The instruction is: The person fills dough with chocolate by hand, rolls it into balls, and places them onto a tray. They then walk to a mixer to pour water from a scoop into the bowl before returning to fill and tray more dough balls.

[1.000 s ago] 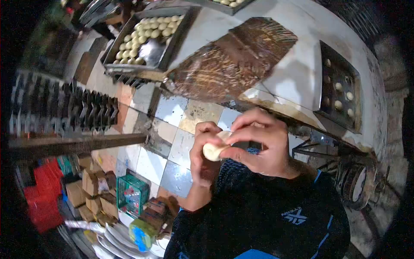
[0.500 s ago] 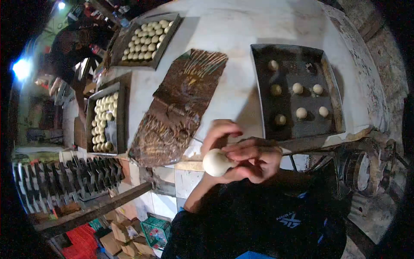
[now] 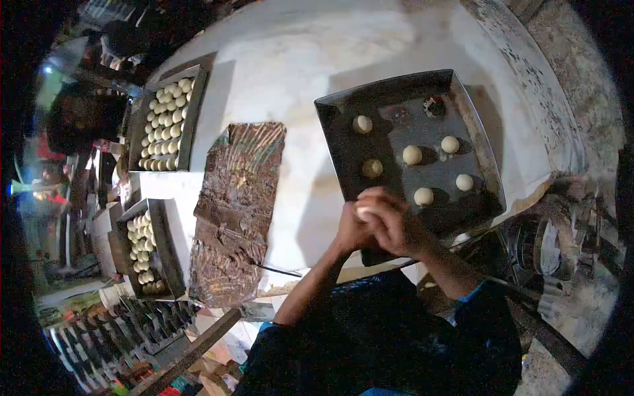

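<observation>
Hiding most of dough ball [image 3: 362, 212] | left hand [image 3: 353, 228], right hand [image 3: 395, 228] | grip unclear

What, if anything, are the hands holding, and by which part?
A pale piece, apparently dough, enclosed between the left hand and right hand. Only a small patch shows through the fingers, so the exact place of the hold cannot be told.

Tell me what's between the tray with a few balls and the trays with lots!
A long, brown, streaky slab lies on the pale table between the sparse tray and the crowded trays, in the head view.
</observation>
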{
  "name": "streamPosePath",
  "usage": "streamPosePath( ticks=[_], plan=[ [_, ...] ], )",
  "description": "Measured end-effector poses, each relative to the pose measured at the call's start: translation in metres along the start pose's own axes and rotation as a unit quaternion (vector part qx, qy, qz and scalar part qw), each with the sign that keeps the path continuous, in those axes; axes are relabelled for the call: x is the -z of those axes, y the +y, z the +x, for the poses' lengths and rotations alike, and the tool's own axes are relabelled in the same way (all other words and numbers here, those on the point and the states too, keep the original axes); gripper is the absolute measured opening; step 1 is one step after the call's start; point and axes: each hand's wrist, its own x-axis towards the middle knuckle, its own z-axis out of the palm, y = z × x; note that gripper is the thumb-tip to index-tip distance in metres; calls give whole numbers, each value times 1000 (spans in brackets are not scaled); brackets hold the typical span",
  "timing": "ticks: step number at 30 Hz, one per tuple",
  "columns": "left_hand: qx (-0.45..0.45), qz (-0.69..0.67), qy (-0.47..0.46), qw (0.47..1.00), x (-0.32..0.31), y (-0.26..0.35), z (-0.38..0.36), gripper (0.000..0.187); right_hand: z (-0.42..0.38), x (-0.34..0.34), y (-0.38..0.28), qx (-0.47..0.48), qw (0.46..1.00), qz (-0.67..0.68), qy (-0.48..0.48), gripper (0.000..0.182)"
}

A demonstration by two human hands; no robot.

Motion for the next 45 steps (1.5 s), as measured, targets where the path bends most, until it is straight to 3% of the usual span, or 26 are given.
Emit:
streamPosePath(
  ticks=[1, 3, 5, 7, 9, 15, 17, 18, 19, 20, 21, 22, 23, 24, 25, 27, 29, 30, 32, 35, 37, 39, 40, 42, 43, 45],
  plan=[
    [26, -62, -58, 996, 0, -4, 2, 23, -1, 6, 13, -3, 1000, 2, -5, 15],
    [75, -103, -108, 986, 6, -3, 5, 31, 4, 20, 40, -279, 939, 201, -5, 17],
    [56, -163, -56, 984, 26, 18, -1, 46, 25, 34, 88, -210, 971, 81, 77, 22],
    [76, -45, -24, 996, 59, 31, -14, 48, 56, 44, 133, -204, 966, -29, 154, 26],
    [106, -19, 80, 991, 81, 32, -36, 39, 64, 43, 213, -153, 956, -237, 81, 38],
    [69, -71, 280, 955, 138, 5, -129, 22, 52, 28, 216, -200, 919, -324, -99, 76],
    [75, -87, 326, 938, 148, -9, -159, 20, 53, 35, 218, -185, 900, -373, -132, 75],
    [61, -171, 321, 930, 149, -18, -177, 19, 62, 42, 200, -244, 939, -196, -140, 75],
    [96, -69, 215, 969, 168, -5, -196, 20, 64, 55, 223, -218, 910, -317, -158, 69],
    [116, -28, 170, 978, 185, 3, -211, 20, 66, 55, 195, -198, 915, -335, -109, 62],
    [137, 11, 126, 982, 204, 6, -224, 20, 73, 54, 185, -76, 899, -432, -24, 58],
    [146, 23, 167, 975, 256, 0, -265, 20, 71, 47, 177, -117, 966, -187, 135, 54],
    [49, 149, 285, 946, 302, -11, -282, 19, 74, 36, 124, -84, 886, -428, 154, 49],
    [-53, 267, 389, 880, 344, -19, -297, 17, 63, 22, 106, -93, 919, -340, 176, 47],
    [-56, 328, 490, 806, 382, -20, -317, 13, 52, 11, 87, -98, 943, -252, 196, 46],
    [110, 452, 543, 699, 466, -48, -369, 17, 36, -30, 64, -92, 938, -284, 175, 38],
    [330, 546, 540, 549, 520, -70, -413, 26, 33, -60, 22, -55, 951, -292, 84, 32],
    [331, 543, 542, 550, 539, -80, -429, 26, 30, -65, 8, -52, 951, -294, 82, 32],
    [471, 551, 409, 555, 571, -99, -443, 35, 25, -67, -17, -21, 938, -343, 53, 27],
    [435, 604, 401, 534, 580, -136, -442, 40, 23, -59, -38, -94, 941, -314, 88, 23],
    [405, 577, 419, 572, 558, -119, -427, 34, 33, -70, -56, -67, 928, -348, 113, 21],
    [259, 516, 535, 617, 535, -103, -403, 26, 51, -87, -75, -16, 945, -316, 84, 19],
    [183, 438, 556, 682, 509, -89, -387, 21, 63, -103, -97, 77, 928, -355, 82, 13],
    [73, 254, 573, 776, 445, -73, -345, 20, 65, -138, -107, 25, 985, -159, 54, 13],
    [0, 185, 527, 829, 399, -21, -319, 24, 65, -159, -118, -25, 994, -103, 15, 19],
    [-66, 182, 452, 871, 322, 35, -280, 36, 61, -198, -123, -138, 977, 130, -99, 29]
  ],
)
